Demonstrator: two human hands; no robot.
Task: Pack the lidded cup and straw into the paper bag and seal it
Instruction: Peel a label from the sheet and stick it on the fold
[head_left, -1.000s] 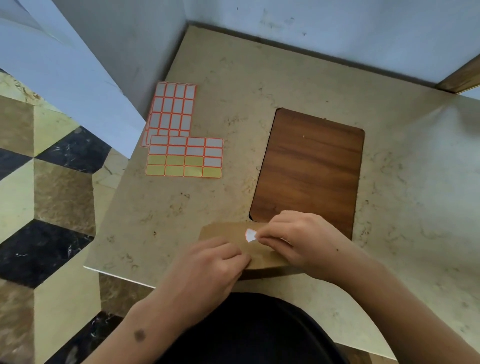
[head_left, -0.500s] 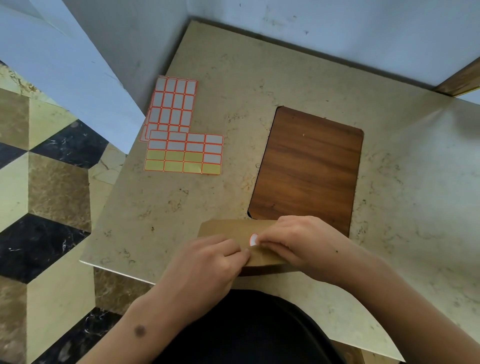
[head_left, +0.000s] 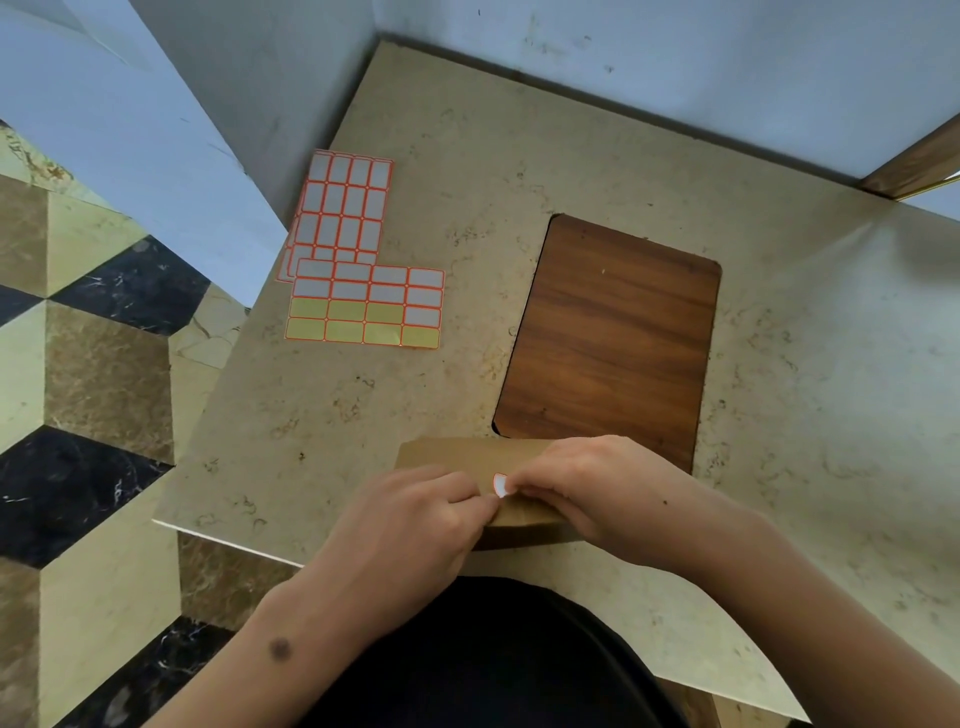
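Right hand (head_left: 597, 499) pinches one white sticker (head_left: 500, 485) against one brown paper bag (head_left: 447, 457); left hand (head_left: 415, 519) grips the bag's folded top at the table's (head_left: 519, 156) near edge. Two sticker sheets (head_left: 363, 306) lie well beyond, overlapping.

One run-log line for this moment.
step: sealing | brown paper bag: folded shut | white orange-edged sticker: both hands pressing | cup: unseen

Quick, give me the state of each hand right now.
Left hand: closed, fingertips pinching the paper bag.
Right hand: closed, pressing the white sticker onto the bag.
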